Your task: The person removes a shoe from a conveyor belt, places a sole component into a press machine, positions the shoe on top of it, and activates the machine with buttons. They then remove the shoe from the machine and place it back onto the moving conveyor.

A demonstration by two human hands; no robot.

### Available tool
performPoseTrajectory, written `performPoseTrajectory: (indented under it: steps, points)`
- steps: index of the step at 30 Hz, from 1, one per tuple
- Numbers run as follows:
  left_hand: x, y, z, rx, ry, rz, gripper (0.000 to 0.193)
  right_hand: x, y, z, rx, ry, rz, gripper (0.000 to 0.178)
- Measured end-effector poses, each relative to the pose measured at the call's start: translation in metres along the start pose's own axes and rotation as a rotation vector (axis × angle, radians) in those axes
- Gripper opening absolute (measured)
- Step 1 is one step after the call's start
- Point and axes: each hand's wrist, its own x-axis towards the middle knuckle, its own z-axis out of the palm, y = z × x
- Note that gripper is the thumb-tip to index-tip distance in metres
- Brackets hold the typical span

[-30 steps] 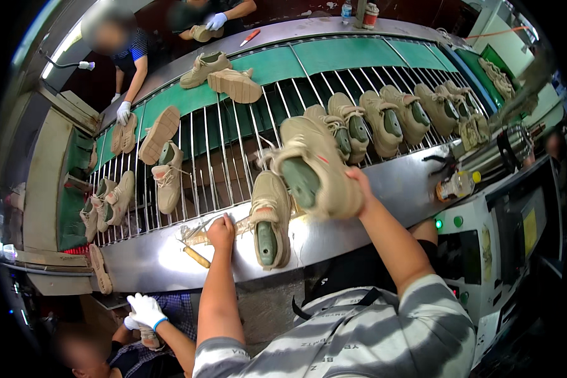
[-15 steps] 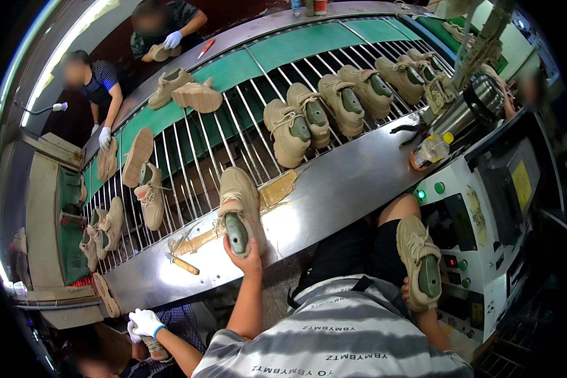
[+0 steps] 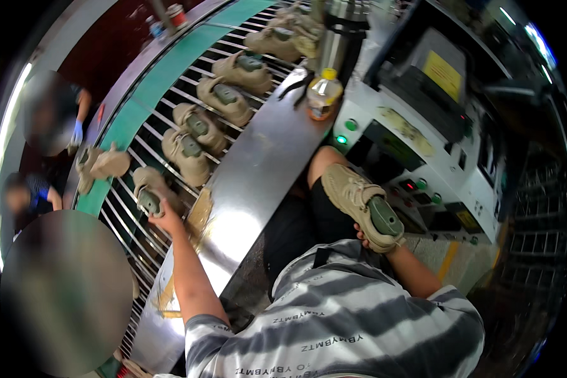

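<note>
My left hand (image 3: 165,218) reaches out over the steel counter (image 3: 252,170) and grips the heel of a tan shoe (image 3: 146,189) with a green last inside, which rests on the rods of the conveyor (image 3: 123,217). My right hand (image 3: 366,240) holds a second tan shoe (image 3: 354,196) from below, low over my lap. That shoe lies on its side, its green last pointing right, just in front of a white machine (image 3: 435,151).
Several more tan shoes (image 3: 198,126) ride the conveyor in a row toward the upper right. A bottle of yellow liquid (image 3: 324,94) stands at the counter's far end. Beside it are the machine's buttons and a lit green lamp (image 3: 341,140). Co-workers stand at the left, one in a blue glove (image 3: 75,133).
My right hand has brought its shoe from the conveyor down to my lap by the machine. My left hand has carried its shoe from the counter edge onto the rods. The view swung right.
</note>
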Motion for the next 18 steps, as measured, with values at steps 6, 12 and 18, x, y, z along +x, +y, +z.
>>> performPoseTrajectory:
  steps: [6, 12, 18]
  points:
    - [-0.092, 0.045, 0.033, -0.162, 0.199, 0.147, 0.058, -0.010, -0.002, -0.022, 0.087, -0.169, 0.000, 0.077]
    - [-0.371, 0.176, 0.007, -0.491, -1.424, -0.104, 0.020, -0.025, 0.001, 0.000, 0.011, -0.130, -0.039, 0.083]
    - [-0.424, 0.222, 0.016, -0.373, -1.676, -0.023, 0.026, -0.028, -0.016, -0.044, -0.162, -0.011, -0.181, 0.061]
